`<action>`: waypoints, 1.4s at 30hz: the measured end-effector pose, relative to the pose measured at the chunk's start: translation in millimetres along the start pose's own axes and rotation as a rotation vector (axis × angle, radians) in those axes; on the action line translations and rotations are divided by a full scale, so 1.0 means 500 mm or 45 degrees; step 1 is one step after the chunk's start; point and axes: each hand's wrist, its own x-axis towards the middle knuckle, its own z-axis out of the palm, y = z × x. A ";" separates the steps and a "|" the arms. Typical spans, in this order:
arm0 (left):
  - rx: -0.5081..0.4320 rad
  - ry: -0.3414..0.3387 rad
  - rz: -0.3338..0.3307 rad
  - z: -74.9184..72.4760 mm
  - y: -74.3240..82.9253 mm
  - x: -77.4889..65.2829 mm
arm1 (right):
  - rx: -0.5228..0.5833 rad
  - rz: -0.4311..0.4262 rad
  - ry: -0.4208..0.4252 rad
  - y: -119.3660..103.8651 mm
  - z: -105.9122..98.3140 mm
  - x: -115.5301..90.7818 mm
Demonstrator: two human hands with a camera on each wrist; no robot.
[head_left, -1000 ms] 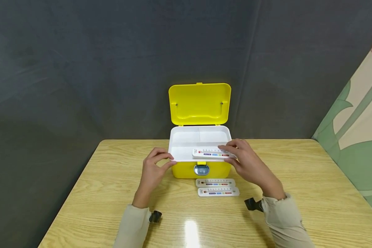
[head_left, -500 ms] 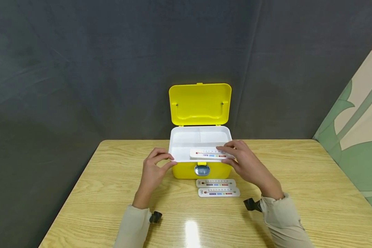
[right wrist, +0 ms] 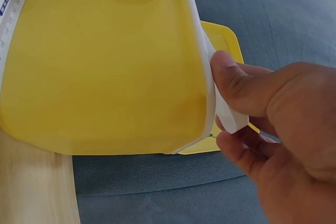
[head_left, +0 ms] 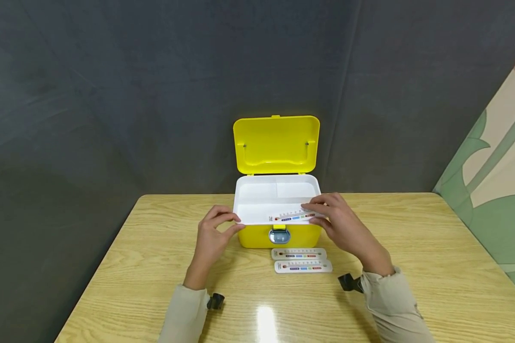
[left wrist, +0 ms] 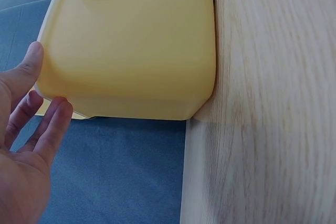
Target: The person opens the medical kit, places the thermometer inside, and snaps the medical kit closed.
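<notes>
A yellow storage box (head_left: 257,236) stands with its lid (head_left: 276,143) raised, a white divided tray (head_left: 251,210) inside its top. My right hand (head_left: 345,228) pinches a white thermometer (head_left: 289,217) by its right end, over the tray's front compartment. The thermometer tilts, its left end toward the front rim. In the right wrist view its white end (right wrist: 231,118) shows between thumb and fingers. At the box's front left corner, my left hand (head_left: 214,233) pinches the rim. The left wrist view has its thumb on the front and fingertips (left wrist: 63,106) on the side.
On the wooden table (head_left: 154,267), in front of the box, lie two more thermometers, one nearer the box (head_left: 298,254) and one nearer me (head_left: 303,267). A clear latch (head_left: 279,236) hangs on the box front. Behind is a dark curtain (head_left: 189,95).
The thermometer in my right hand has gone from nearly level to tilted, its left end dropping toward the tray's front rim. My left hand has stayed at the corner.
</notes>
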 end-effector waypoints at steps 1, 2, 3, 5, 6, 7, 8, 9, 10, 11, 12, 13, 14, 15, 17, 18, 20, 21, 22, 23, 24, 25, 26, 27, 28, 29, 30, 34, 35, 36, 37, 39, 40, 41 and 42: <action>-0.001 0.002 0.002 0.000 0.000 0.000 | 0.001 0.003 0.000 0.000 0.000 0.000; -0.001 0.003 0.003 0.000 0.000 0.000 | 0.004 0.008 -0.004 0.000 -0.001 0.000; -0.002 0.003 0.003 0.000 0.000 0.000 | 0.002 0.014 -0.010 0.000 -0.001 0.001; -0.004 0.004 0.005 -0.001 0.000 0.000 | 0.003 0.023 -0.024 -0.001 -0.002 0.000; -0.004 0.004 0.005 -0.001 -0.001 0.000 | 0.003 0.027 -0.032 -0.002 -0.002 -0.001; -0.002 0.005 0.006 -0.001 -0.002 -0.001 | 0.000 0.028 -0.041 -0.002 -0.002 -0.001; -0.001 0.006 0.005 0.000 -0.003 -0.001 | -0.001 0.028 -0.051 -0.003 -0.002 -0.002; 0.001 0.006 0.003 0.000 -0.003 -0.002 | -0.001 0.028 -0.060 -0.003 -0.002 -0.003; 0.000 0.005 0.002 0.000 -0.003 -0.002 | -0.001 0.029 -0.068 -0.004 -0.002 -0.003; 0.001 0.004 0.000 -0.001 -0.003 -0.003 | -0.003 0.032 -0.077 -0.004 -0.001 -0.004; 0.005 0.002 -0.002 0.000 -0.004 -0.004 | -0.004 0.035 -0.084 -0.004 -0.001 -0.004; 0.006 0.001 -0.004 0.000 -0.003 -0.004 | -0.006 0.038 -0.089 -0.004 0.000 -0.005; 0.007 -0.001 -0.006 -0.001 -0.002 -0.004 | -0.005 0.042 -0.092 -0.004 0.000 -0.005; 0.008 -0.004 -0.007 -0.001 -0.001 -0.004 | -0.002 0.045 -0.091 -0.004 0.000 -0.005; 0.017 -0.009 -0.007 0.000 -0.001 -0.005 | 0.007 0.049 -0.090 -0.004 -0.001 -0.006; 0.020 -0.010 -0.008 0.000 0.000 -0.005 | 0.014 0.049 -0.087 -0.004 -0.001 -0.006; 0.024 -0.012 -0.012 0.000 0.001 -0.005 | 0.028 0.049 -0.087 -0.004 -0.002 -0.006; 0.025 -0.013 -0.013 0.000 0.001 -0.004 | 0.034 0.050 -0.088 -0.004 -0.002 -0.006; 0.025 -0.012 -0.015 0.000 0.001 -0.004 | 0.038 0.050 -0.090 -0.005 -0.002 -0.006; 0.025 -0.011 -0.014 0.000 0.001 -0.004 | 0.043 0.053 -0.094 -0.005 -0.002 -0.005; 0.024 -0.009 -0.015 0.000 0.001 -0.004 | 0.047 0.057 -0.099 -0.005 -0.002 -0.005; 0.020 -0.009 -0.018 0.000 0.001 -0.003 | 0.050 0.061 -0.102 -0.005 -0.002 -0.004; 0.018 -0.009 -0.019 -0.001 0.001 -0.003 | 0.055 0.063 -0.104 -0.005 -0.002 -0.004; 0.016 -0.009 -0.020 -0.001 0.001 -0.003 | 0.059 0.061 -0.105 -0.005 -0.001 -0.003; 0.017 -0.008 -0.019 -0.001 0.001 -0.003 | 0.064 0.060 -0.106 -0.005 -0.001 -0.003; 0.017 -0.009 -0.020 -0.001 0.001 -0.002 | 0.071 0.059 -0.107 -0.004 0.000 -0.003; 0.017 -0.010 -0.023 -0.002 0.002 -0.002 | 0.076 0.057 -0.107 -0.004 0.000 -0.002; 0.021 -0.010 -0.015 -0.002 0.002 -0.001 | 0.093 0.060 -0.110 -0.004 0.001 -0.001; 0.022 -0.010 -0.012 -0.002 0.002 -0.001 | 0.095 0.063 -0.109 -0.004 0.001 0.000; 0.022 -0.010 -0.011 -0.002 0.002 -0.001 | 0.096 0.065 -0.107 -0.004 0.001 0.000; 0.020 -0.010 -0.007 -0.002 0.002 -0.001 | 0.097 0.067 -0.105 -0.005 0.001 0.000; 0.018 -0.012 -0.004 -0.002 0.002 -0.001 | 0.098 0.064 -0.097 -0.005 0.002 0.000; 0.016 -0.012 -0.003 -0.002 0.002 -0.001 | 0.098 0.061 -0.093 -0.006 0.002 0.000; 0.016 -0.013 -0.002 -0.001 0.001 -0.001 | 0.095 0.057 -0.090 -0.006 0.003 0.000; 0.014 -0.013 -0.005 -0.001 0.001 -0.001 | 0.094 0.052 -0.089 -0.006 0.004 0.000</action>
